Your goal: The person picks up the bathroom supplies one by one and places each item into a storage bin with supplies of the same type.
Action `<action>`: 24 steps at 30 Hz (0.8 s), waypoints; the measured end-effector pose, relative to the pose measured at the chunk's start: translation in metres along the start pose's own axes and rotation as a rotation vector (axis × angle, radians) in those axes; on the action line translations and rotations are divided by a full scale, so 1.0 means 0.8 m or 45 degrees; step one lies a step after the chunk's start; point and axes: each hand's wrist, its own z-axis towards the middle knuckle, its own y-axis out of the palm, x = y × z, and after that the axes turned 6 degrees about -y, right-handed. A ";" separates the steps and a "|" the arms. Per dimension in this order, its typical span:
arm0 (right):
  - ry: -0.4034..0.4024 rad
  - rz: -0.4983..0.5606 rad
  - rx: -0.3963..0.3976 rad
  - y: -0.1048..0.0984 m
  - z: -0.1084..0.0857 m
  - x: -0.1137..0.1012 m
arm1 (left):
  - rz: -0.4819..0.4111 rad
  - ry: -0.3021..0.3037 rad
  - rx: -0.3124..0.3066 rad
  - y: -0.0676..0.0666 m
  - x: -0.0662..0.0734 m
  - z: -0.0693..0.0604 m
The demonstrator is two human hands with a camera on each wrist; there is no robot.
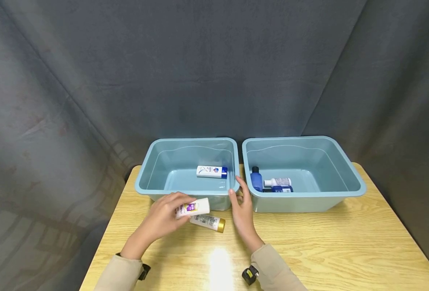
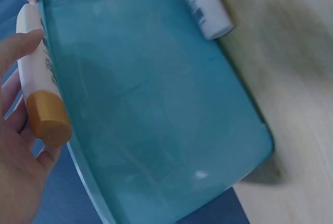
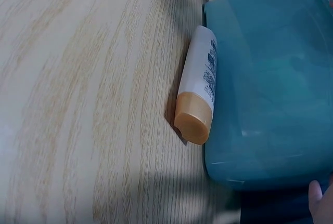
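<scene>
So the left grip [image 1: 165,212] is curled round the white bottle [image 1: 196,207], thumb on one side and fingers on the other, closed only as far as the body lets it. Looks like it's held by its middle, maybe for balance, and the left wrist view shows the gold cap poking out past the fingers. The bottle sits up off the desk [image 1: 309,242], just by the near rim of the left bin [image 1: 185,139].

The right grip [image 1: 241,206] has no bottle. Its fingers are loosely spread and touch the near right corner of the left bin, probably to steady it.

Just below the held bottle is the tube [image 1: 208,222], gold-capped too, lying on its side on the desk along the bin's front wall. Can't tell if it actually touches. Lying flat there, it seems within easy reach.

Further out, the left bin has one blue-capped bottle [image 1: 212,171] lying flat. The right bin [image 1: 305,138] has three bunched in its near left corner: a blue bottle [image 1: 256,180], a small white one [image 1: 277,182] and a dark blue one [image 1: 282,188] partly hidden by the rim.

Count: two bins, six containers (one held, one on the desk, four in bins).
</scene>
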 end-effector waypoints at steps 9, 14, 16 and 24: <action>-0.012 -0.011 -0.006 -0.001 0.001 -0.001 | 0.015 0.021 0.037 -0.016 0.004 0.023; -0.010 -0.008 -0.003 -0.001 0.000 0.000 | 0.008 0.047 0.052 -0.022 0.007 0.034; -0.012 -0.007 -0.001 0.000 0.000 0.000 | 0.009 0.060 0.059 -0.024 0.008 0.039; -0.007 -0.008 0.001 0.000 0.001 0.000 | 0.029 0.056 0.049 -0.032 0.003 0.051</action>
